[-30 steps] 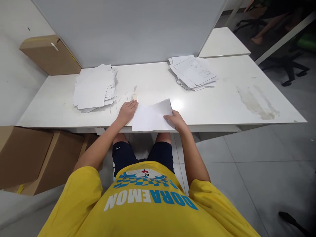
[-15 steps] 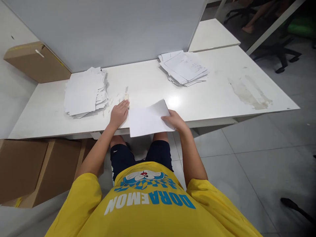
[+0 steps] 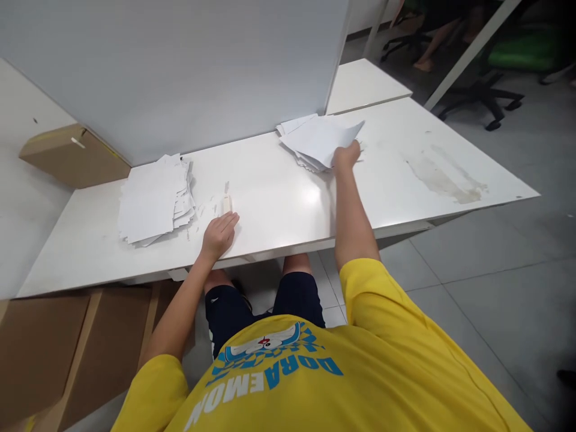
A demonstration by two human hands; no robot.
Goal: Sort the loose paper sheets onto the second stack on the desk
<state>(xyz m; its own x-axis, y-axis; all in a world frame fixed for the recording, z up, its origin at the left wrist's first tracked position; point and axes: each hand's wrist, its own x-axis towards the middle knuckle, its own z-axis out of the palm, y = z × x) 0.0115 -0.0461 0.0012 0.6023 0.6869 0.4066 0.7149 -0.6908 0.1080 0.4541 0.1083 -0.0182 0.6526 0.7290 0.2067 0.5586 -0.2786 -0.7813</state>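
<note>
My right hand (image 3: 346,155) grips a white sheet of paper (image 3: 317,139) by its near right corner, which curls up. That sheet lies over the right-hand paper stack (image 3: 310,163). Near the front edge of the white table (image 3: 274,210), my left hand (image 3: 219,235) rests with its fingers stretched out flat. Its fingertips are at the near end of a small pale beige block (image 3: 227,204), whose exact kind I cannot make out. A thicker, uneven stack of paper (image 3: 148,201) stands to the left of that hand.
A grey partition (image 3: 189,72) rises along the table's back. One cardboard box (image 3: 74,153) leans at the back left, and more cardboard boxes (image 3: 108,342) stand below the table. Dull stains (image 3: 445,174) mark the right end. Another person's leg (image 3: 434,48) and office chairs show beyond.
My right hand has carried the sheet forward and right, from the table's front edge onto the right stack. My left hand has slid slightly back, uncovering more of the beige block.
</note>
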